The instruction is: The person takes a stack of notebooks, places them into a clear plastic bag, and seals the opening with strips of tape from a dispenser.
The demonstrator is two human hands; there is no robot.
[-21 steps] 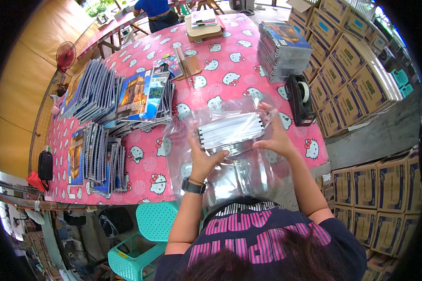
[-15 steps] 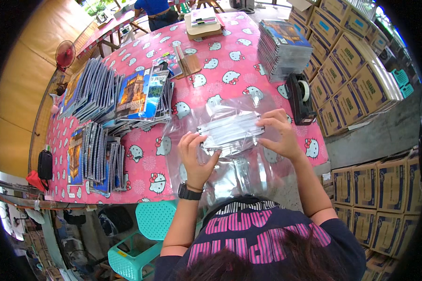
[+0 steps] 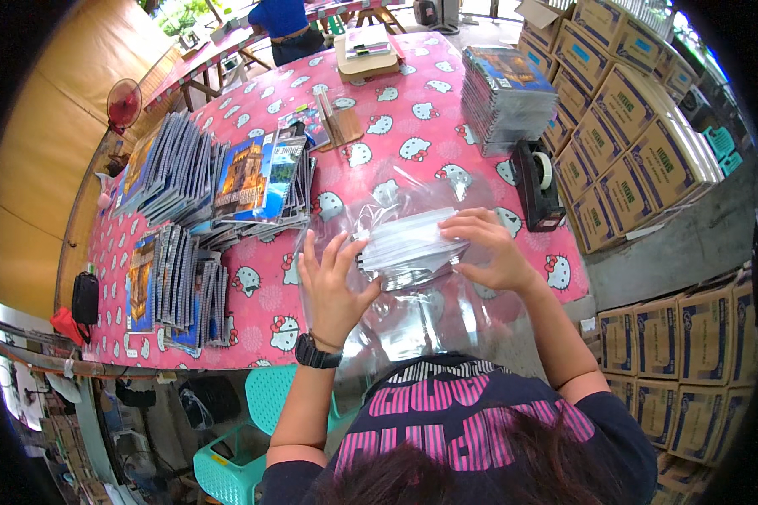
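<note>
In front of me a stack of notebooks (image 3: 408, 242) stands with its white page edges up, dark binding showing at its left end. Clear plastic wrap (image 3: 421, 316) lies under and around it, loose and shiny on the near side. My left hand (image 3: 333, 286), a black watch on its wrist, is at the stack's left end with fingers spread, the thumb near its front corner. Round the right end bends my right hand (image 3: 493, 248), its fingers on top and its thumb on the near side. Whether the plastic covers the stack's top is hard to make out.
Spiral notebooks lie in piles (image 3: 177, 168) on the left of the pink table (image 3: 265, 337). A tape dispenser (image 3: 537, 189) stands right of the plastic, with a wrapped notebook stack (image 3: 509, 97) behind it. Cartons (image 3: 623, 160) rise beyond the right edge. A green stool (image 3: 269, 391) is below.
My left hand has shifted left and its fingers have spread. My right fingers have moved onto the stack's top, and the right end now tilts slightly. The view has shifted a little.
</note>
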